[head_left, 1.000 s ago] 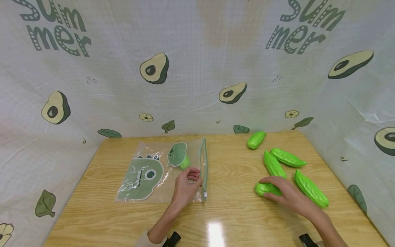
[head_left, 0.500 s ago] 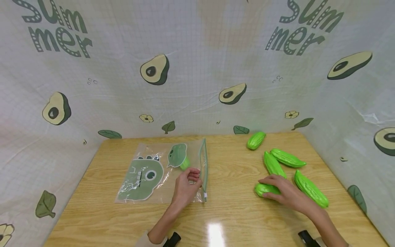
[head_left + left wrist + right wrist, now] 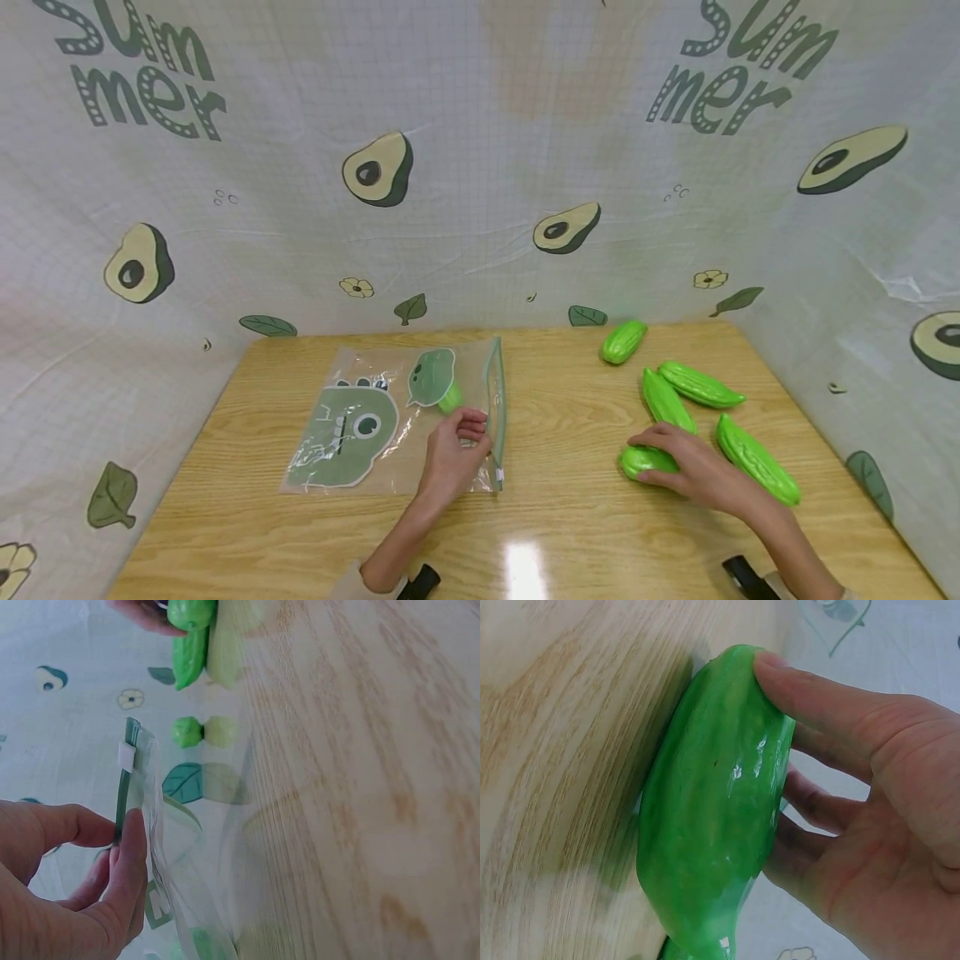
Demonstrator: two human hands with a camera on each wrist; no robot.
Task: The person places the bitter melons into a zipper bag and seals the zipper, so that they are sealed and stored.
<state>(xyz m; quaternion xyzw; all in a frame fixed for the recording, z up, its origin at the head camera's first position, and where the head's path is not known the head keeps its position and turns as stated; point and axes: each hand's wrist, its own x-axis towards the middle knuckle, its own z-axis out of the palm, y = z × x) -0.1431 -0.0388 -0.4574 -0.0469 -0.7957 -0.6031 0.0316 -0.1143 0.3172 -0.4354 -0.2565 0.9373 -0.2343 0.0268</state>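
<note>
A clear zip bag (image 3: 405, 475) with green cartoon prints lies flat on the left half of the table, its green-edged side facing right. The left hand (image 3: 452, 454) pinches that edge between thumb and fingers; the left wrist view shows the green strip (image 3: 122, 799) and a white slider (image 3: 127, 757) beyond the fingertips. A green object (image 3: 450, 398) shows inside the bag, partly behind a print. At the right, the right hand (image 3: 693, 471) grips a green bitter-melon-like vegetable (image 3: 639, 460); in the right wrist view the thumb lies at one end of the vegetable (image 3: 716, 795), fingers along its side.
Near the right hand lie more green vegetables: one (image 3: 666, 402) just behind, one (image 3: 699, 384) farther back, one (image 3: 757, 460) to its right. Another (image 3: 623, 342) lies by the table's back edge. A printed cloth (image 3: 465, 167) hangs behind the wooden table (image 3: 562, 400) and at its sides.
</note>
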